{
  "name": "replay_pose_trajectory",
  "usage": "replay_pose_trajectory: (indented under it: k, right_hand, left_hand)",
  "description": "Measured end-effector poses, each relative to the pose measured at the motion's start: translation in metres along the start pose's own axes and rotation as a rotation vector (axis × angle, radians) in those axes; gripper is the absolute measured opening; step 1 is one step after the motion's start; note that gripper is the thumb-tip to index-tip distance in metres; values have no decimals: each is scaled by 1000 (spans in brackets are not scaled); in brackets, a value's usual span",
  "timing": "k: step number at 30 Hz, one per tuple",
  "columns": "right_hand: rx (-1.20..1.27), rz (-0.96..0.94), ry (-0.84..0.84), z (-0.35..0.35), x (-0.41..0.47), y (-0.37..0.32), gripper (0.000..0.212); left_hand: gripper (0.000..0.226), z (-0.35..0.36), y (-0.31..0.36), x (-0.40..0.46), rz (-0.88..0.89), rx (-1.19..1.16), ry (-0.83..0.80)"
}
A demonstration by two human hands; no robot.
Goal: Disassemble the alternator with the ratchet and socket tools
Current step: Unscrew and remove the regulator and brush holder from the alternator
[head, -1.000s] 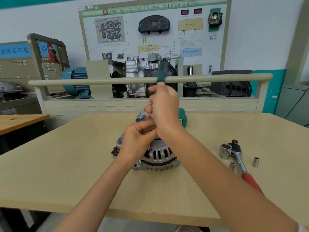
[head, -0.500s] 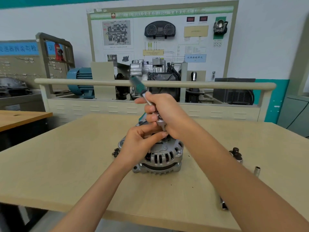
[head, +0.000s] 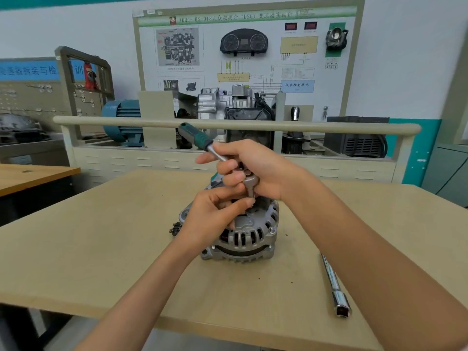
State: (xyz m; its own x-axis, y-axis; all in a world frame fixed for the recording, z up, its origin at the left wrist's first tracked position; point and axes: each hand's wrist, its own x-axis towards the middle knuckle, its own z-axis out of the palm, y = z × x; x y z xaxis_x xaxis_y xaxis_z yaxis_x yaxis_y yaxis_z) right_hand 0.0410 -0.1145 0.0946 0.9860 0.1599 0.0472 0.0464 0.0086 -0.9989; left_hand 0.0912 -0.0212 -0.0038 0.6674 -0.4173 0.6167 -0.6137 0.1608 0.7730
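A silver alternator [head: 243, 236] with slotted housing stands on the wooden table [head: 101, 249] at the centre. My right hand [head: 255, 168] grips the head of a ratchet [head: 200, 139] whose green-black handle points up and to the left. A silver socket [head: 250, 186] hangs from the ratchet head down onto the alternator's top. My left hand [head: 215, 214] pinches the lower end of that socket and rests on the alternator's top. What the socket sits on is hidden by my fingers.
A long chrome extension bar [head: 334, 285] lies on the table to the right, near the front edge. A small dark part [head: 175, 228] lies left of the alternator. Behind the table a beige rail [head: 329, 127] fronts a training bench with a gearbox.
The ratchet handle has swung from upright over to the left. The view has shifted, so the red-handled ratchet and loose sockets at the right are hidden behind my right arm.
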Motion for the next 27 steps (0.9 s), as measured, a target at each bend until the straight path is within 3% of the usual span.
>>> replay_pose_trajectory:
  k: [2, 6, 7, 9, 14, 16, 18, 20, 24, 27]
  right_hand:
    - [17, -106, 122, 8, 4, 7, 32]
    - [272, -579, 658, 22, 5, 30, 31]
    - [352, -625, 716, 23, 4, 31, 30]
    - [434, -598, 686, 18, 3, 30, 30]
    - [55, -138, 149, 9, 1, 10, 32]
    - [4, -86, 78, 12, 3, 9, 32]
    - [-1, -115, 121, 14, 4, 12, 31]
    - [53, -260, 243, 20, 4, 20, 31]
    - [346, -710, 707, 33, 1, 38, 29]
    - [438, -630, 692, 27, 3, 34, 31]
  left_hand:
    - [15, 1, 1, -1, 32, -35, 0]
    - [36, 4, 4, -5, 113, -36, -27]
    - [37, 4, 5, -5, 123, -32, -29]
    - [30, 4, 4, -4, 110, -29, -16]
    - [28, 3, 1, -2, 50, 36, 44]
    - [30, 1, 1, -3, 33, 21, 50]
    - [32, 2, 2, -3, 27, 8, 55]
    - [43, 4, 5, -4, 53, -1, 54]
    - [62, 5, 5, -5, 113, 30, 34]
    - [53, 3, 2, -3, 108, 23, 42]
